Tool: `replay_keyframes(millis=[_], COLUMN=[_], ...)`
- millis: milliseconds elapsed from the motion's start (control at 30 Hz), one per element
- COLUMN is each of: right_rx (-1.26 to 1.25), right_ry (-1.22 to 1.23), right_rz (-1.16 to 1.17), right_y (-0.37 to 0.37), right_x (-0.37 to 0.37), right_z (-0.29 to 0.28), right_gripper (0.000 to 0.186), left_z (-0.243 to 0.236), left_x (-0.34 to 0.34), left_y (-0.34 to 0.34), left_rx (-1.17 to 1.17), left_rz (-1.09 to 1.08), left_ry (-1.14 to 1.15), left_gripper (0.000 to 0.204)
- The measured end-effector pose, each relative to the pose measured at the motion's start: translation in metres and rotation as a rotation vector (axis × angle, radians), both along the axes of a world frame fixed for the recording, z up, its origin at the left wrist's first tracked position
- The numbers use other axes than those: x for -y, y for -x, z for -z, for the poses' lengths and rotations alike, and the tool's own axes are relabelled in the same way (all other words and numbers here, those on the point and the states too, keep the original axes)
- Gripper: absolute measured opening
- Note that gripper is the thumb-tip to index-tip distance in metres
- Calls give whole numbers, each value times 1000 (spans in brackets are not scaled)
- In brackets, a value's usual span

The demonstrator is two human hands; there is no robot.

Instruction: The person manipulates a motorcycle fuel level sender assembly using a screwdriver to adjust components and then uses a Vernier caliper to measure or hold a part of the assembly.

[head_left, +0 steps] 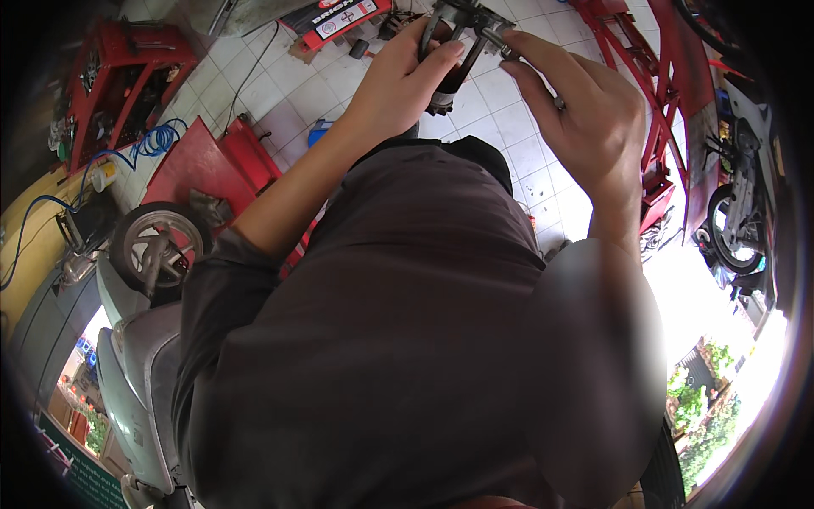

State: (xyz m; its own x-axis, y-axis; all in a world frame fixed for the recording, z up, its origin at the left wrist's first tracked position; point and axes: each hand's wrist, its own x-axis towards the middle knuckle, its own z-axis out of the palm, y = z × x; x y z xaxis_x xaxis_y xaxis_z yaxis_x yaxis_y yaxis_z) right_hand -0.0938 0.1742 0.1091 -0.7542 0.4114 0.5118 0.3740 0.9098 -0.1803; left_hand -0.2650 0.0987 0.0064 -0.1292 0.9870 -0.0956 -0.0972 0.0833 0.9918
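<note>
At the top of the head view, my left hand [398, 81] is closed round a dark metal mechanical part [465, 17], a frame-like piece with two long arms pointing down. Its exact kind I cannot make out. My right hand [585, 114] pinches a small silver metal cylinder [494, 39] between thumb and forefinger, against the right side of that part. Whether the cylinder sits inside the part or only touches it is not clear. Another small shiny piece [559, 103] shows by the curled fingers of my right hand. Both hands are raised in front of my body, above the tiled floor.
A red stand [208, 165] and a spoked wheel with a tyre [161, 246] are on the left, by a coiled blue hose [157, 140]. A red tool cart [127, 81] stands farther left. Red lift frames [661, 93] and a motorbike [738, 204] are at right.
</note>
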Motion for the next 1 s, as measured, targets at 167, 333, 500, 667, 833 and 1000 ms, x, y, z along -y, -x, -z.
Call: replay_keyframes(millis=[167, 333, 500, 667, 833, 1000], right_rx=[50, 50, -71, -50, -44, 23], right_ry=[38, 95, 156, 70, 180, 121], right_rz=[90, 138, 136, 148, 160, 148], right_y=[2, 0, 1, -1, 2, -3], right_x=[4, 11, 17, 18, 20, 23], right_z=[5, 10, 10, 24, 8, 24], right_gripper=[25, 17, 26, 30, 24, 24], left_z=[0, 10, 13, -2, 1, 8], left_x=[-1, -2, 3, 9, 7, 8], left_y=[-1, 2, -2, -5, -6, -6], left_rx=[-105, -138, -117, -95, -93, -124], left_rz=[-47, -88, -96, -38, -76, -136], left_ry=[-15, -33, -57, 20, 25, -55], left_gripper=[30, 31, 31, 21, 20, 30])
